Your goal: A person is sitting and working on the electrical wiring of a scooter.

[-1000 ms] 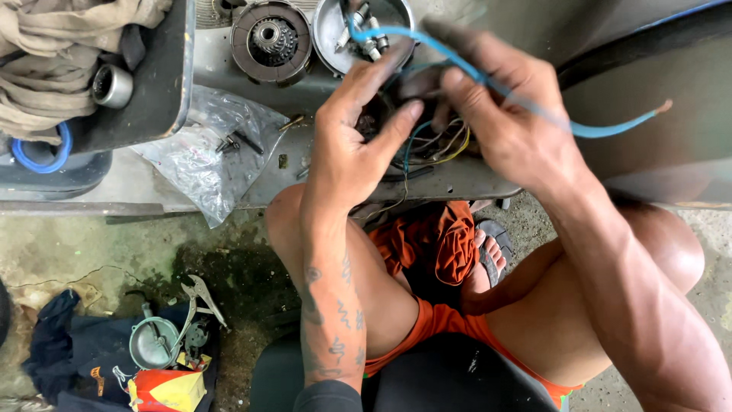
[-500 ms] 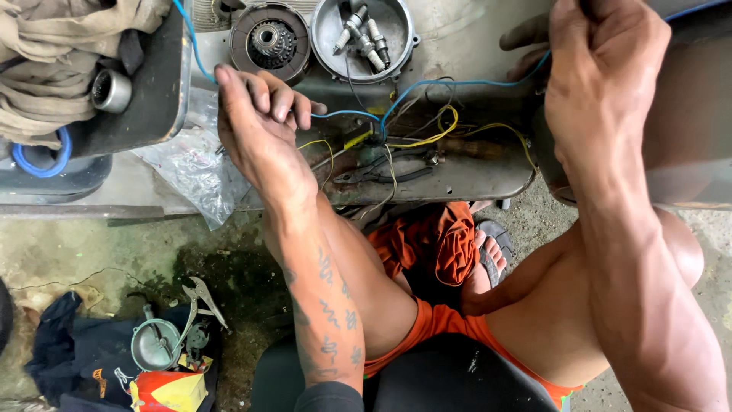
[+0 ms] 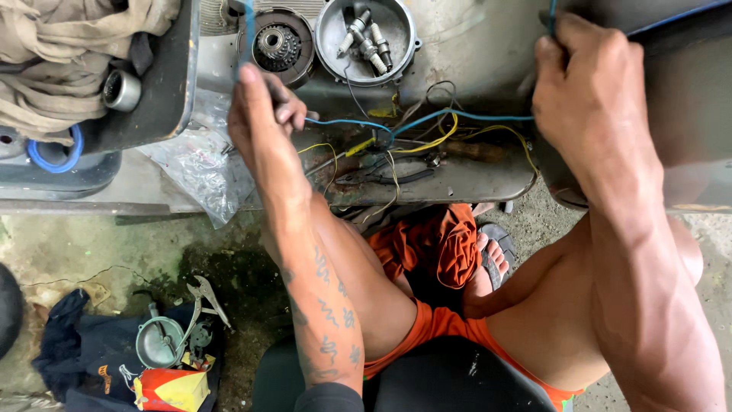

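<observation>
Now hands further apart, blue wire (image 3: 457, 116) pulled taut between left hand (image 3: 263, 114) and right hand (image 3: 583, 91).

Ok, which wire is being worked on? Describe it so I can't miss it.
Start at the round metal dish holding spark plugs, top centre. Just below it a blue wire stretches between the left hand and right hand. Its neighbours are yellow or dark.

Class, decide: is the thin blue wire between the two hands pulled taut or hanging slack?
Nearly taut: the thin blue wire runs almost straight between the left hand and the right hand.
</observation>
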